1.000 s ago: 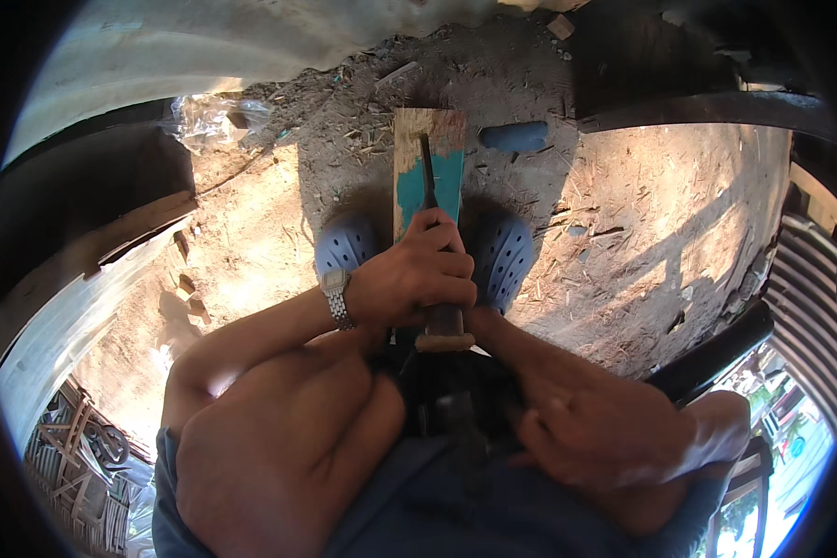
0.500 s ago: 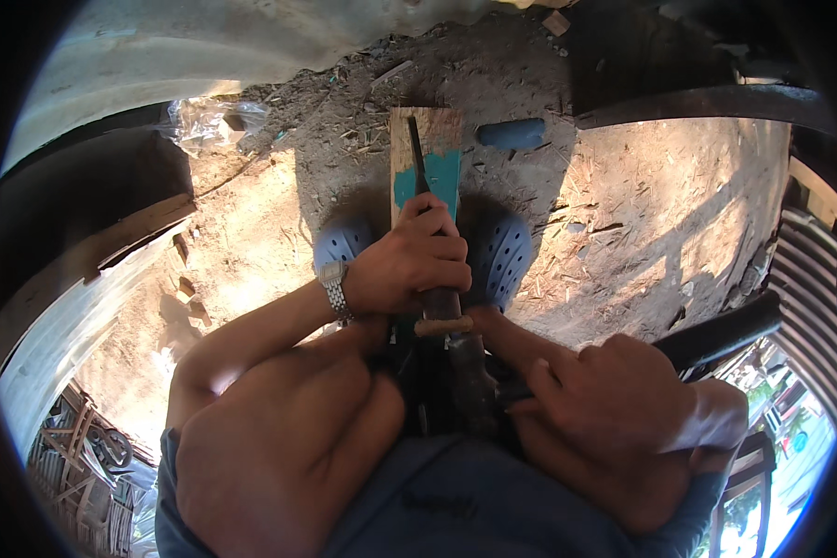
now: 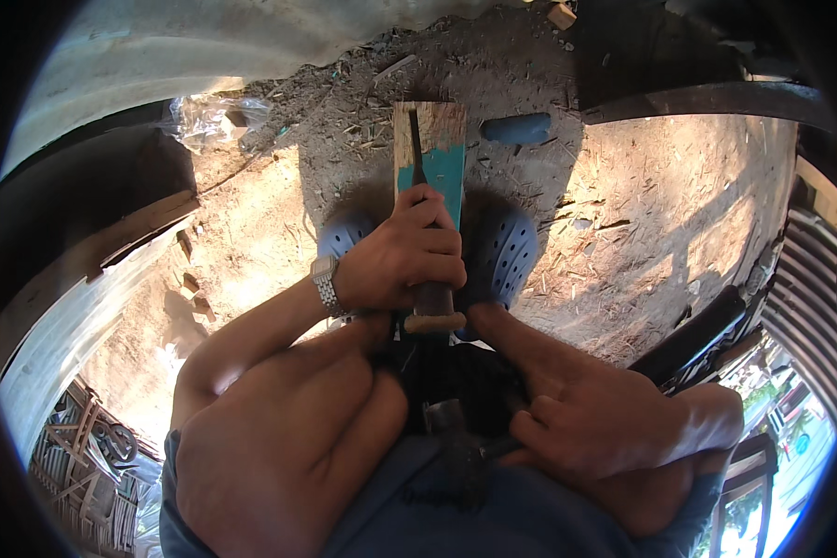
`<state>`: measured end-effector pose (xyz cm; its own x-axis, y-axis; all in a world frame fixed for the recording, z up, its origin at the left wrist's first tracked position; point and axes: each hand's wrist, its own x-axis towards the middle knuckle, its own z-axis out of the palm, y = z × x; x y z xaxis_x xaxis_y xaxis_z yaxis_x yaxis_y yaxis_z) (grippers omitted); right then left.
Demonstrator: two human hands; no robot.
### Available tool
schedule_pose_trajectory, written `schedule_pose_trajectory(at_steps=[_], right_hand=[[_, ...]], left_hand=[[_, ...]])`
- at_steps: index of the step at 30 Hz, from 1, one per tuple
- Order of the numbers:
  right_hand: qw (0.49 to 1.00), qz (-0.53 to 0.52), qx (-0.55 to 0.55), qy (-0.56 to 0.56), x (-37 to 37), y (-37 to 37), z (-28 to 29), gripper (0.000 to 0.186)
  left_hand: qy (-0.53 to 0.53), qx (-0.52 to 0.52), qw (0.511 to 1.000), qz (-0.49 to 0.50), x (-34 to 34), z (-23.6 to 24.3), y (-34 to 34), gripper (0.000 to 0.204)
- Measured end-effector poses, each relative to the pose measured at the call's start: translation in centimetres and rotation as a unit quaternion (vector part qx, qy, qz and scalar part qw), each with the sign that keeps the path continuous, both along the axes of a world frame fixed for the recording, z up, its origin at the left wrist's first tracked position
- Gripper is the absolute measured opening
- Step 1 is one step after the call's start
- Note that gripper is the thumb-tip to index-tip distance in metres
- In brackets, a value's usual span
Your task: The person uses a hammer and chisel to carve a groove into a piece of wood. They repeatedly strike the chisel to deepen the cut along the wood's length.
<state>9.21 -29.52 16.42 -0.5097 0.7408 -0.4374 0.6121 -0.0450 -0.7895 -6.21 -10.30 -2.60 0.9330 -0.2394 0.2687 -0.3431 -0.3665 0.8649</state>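
My left hand (image 3: 411, 249), with a metal-banded watch (image 3: 325, 285) on its wrist, is wrapped round the handle of a chisel (image 3: 416, 139). Its long dark blade lies along a wooden board (image 3: 451, 126), bare at the far end and painted teal nearer me. The handle's flared butt (image 3: 434, 324) sticks out below my fist, pointing back toward me. At the lower right my right hand (image 3: 593, 420) is closed round the handle of a dark hammer (image 3: 448, 418). The hammer's head is close to my body, apart from the chisel butt. Much of the board is hidden under my left hand.
My feet, in blue clogs (image 3: 504, 256), flank the board. A blue oblong object (image 3: 516, 128) lies on the dirt beyond, among wood chips. Clear plastic (image 3: 209, 123) lies at the far left. Corrugated sheeting (image 3: 814, 307) stands at the right, a pale metal sheet (image 3: 205, 42) at the far left.
The hammer head has drawn back from the chisel's butt toward my body, and my right hand has moved slightly down and left. My left hand keeps its grip on the chisel.
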Motion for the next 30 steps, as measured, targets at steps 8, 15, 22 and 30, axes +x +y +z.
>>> schedule_pose_trajectory(at_steps=[8, 15, 22, 30], right_hand=[[1.0, 0.012, 0.021, 0.01, 0.3, 0.2, -1.1, 0.037], [1.0, 0.001, 0.008, 0.0, -0.1, 0.3, -0.6, 0.035], [1.0, 0.002, 0.013, 0.001, -0.1, 0.5, -1.0, 0.033], [1.0, 0.008, 0.016, -0.003, -0.4, 0.8, -0.9, 0.031]], left_hand=[[0.025, 0.005, 1.0, -0.012, -1.1, 0.7, -0.2, 0.024], [0.02, -0.012, 0.998, -0.06, -1.3, 1.8, -0.1, 0.025], [0.028, -0.023, 0.996, -0.078, -2.1, 2.0, 0.5, 0.027], [0.013, -0.053, 0.997, -0.058, -2.1, 2.2, 0.7, 0.024]])
